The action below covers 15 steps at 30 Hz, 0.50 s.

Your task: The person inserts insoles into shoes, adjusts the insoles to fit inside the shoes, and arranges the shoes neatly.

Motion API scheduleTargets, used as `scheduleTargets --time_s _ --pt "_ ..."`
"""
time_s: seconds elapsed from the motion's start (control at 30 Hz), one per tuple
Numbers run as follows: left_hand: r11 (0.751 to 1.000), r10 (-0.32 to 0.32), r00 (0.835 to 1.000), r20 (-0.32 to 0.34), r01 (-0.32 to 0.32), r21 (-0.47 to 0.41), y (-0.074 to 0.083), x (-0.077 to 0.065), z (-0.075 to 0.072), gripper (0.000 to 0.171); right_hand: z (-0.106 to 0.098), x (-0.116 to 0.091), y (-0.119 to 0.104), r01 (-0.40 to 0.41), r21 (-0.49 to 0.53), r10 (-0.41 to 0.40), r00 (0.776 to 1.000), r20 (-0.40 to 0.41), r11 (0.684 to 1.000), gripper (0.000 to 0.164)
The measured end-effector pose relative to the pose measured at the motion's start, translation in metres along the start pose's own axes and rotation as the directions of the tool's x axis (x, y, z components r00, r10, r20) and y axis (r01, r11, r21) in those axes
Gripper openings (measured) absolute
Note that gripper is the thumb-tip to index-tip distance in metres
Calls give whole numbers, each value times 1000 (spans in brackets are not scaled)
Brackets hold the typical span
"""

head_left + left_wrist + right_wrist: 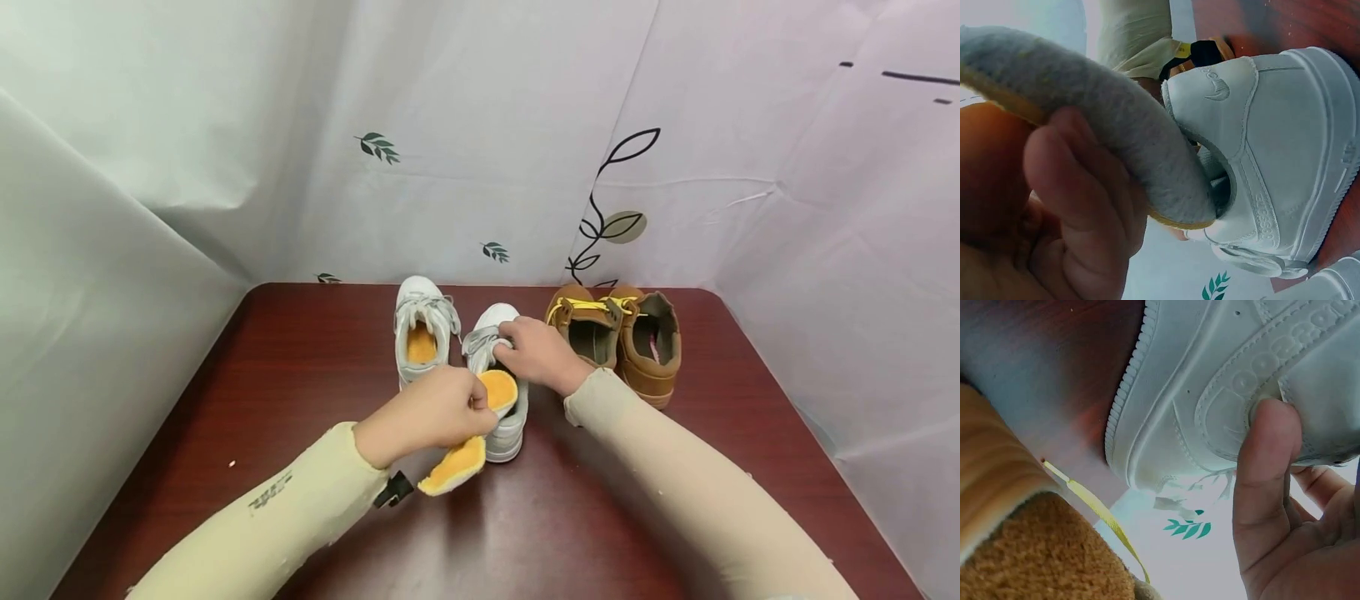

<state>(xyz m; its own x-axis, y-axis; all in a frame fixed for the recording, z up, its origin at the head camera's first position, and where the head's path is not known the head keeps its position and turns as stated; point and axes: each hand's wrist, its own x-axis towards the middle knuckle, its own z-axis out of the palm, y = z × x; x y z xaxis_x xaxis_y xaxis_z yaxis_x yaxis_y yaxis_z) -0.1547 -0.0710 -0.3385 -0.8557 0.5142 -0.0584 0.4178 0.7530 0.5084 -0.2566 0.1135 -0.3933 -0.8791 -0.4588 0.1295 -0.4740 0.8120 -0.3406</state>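
My left hand [442, 407] grips a fuzzy insole [454, 467], yellow on its upper face and white underneath. In the left wrist view the insole [1110, 119] is bent, its front end right at the opening of a white sneaker [1285, 144]. That sneaker [506, 446] stands on the table with its toe pointing away. My right hand [543, 354] holds it by the collar and tongue near the laces. Seen from the right wrist, a digit of the right hand [1272, 506] presses on the sneaker's side [1210, 381].
To the left stands a second white sneaker [422, 312] with a yellow insole inside. A pair of brown shoes [651, 375] with yellow laces is at the right, close beside my right hand. The dark red table [315, 367] ends at a pale curtain [450, 192].
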Motion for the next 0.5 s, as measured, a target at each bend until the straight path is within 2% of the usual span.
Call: scheduleTargets --time_s 0.1,0.27,0.5 --pt "1000 -17 1000 19 17 9 4 7 -1 40 -2 0 -1 -3 -7 3 1000 9 1000 25" --pt "998 -63 993 97 61 27 9 21 -3 44 -3 0 0 1 -6 -1 1000 23 1000 25" --pt "990 -131 975 180 119 74 14 39 -3 48 0 -1 0 16 -6 -16 999 30 1000 24"
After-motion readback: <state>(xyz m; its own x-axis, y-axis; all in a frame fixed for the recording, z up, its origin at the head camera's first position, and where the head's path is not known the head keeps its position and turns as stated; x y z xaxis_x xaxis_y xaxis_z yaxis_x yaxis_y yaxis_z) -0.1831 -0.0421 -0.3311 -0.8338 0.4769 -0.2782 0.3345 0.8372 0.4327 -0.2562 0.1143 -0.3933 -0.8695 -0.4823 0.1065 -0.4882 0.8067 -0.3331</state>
